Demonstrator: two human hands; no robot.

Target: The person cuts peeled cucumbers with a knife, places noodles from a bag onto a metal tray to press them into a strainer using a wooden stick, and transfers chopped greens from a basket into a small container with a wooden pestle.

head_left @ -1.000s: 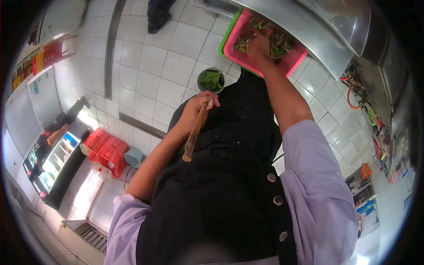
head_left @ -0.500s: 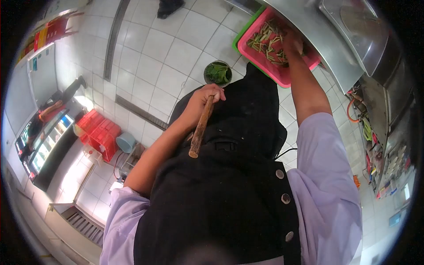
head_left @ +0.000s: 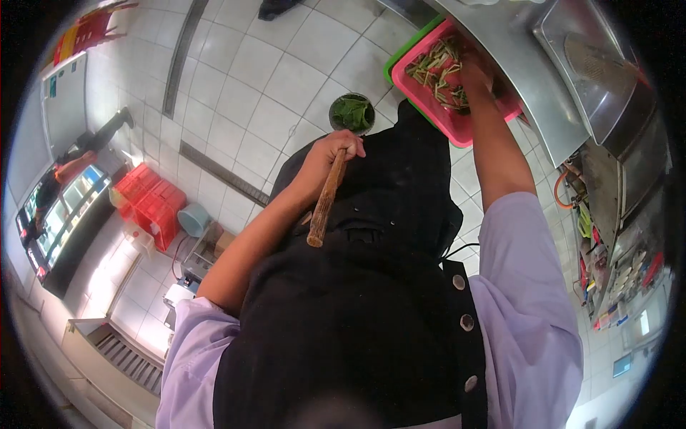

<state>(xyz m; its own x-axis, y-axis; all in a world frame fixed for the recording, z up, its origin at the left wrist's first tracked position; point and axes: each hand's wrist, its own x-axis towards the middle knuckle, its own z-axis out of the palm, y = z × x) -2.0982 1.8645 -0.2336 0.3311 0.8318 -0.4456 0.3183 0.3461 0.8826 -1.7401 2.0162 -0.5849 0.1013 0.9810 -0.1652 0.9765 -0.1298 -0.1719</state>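
Note:
My left hand is closed round one end of a brown wooden stick, which slants down over the black apron. Just beyond that hand, a round container of green leaves stands on the tiled floor. At the upper right, my right hand reaches into a pink basin with cut green stalks in it. The fingers of this hand are hidden in shadow, so what they touch cannot be made out. A green basin shows under the pink one.
A steel counter edge overhangs the pink basin on the right. Red crates and a light blue bucket stand at the left. Another person is at the far left by a glass-fronted case. A floor drain crosses the tiles.
My right hand has moved to the right within the pink basin, off the stalks it was among. My left hand still holds the stick. The view has shifted.

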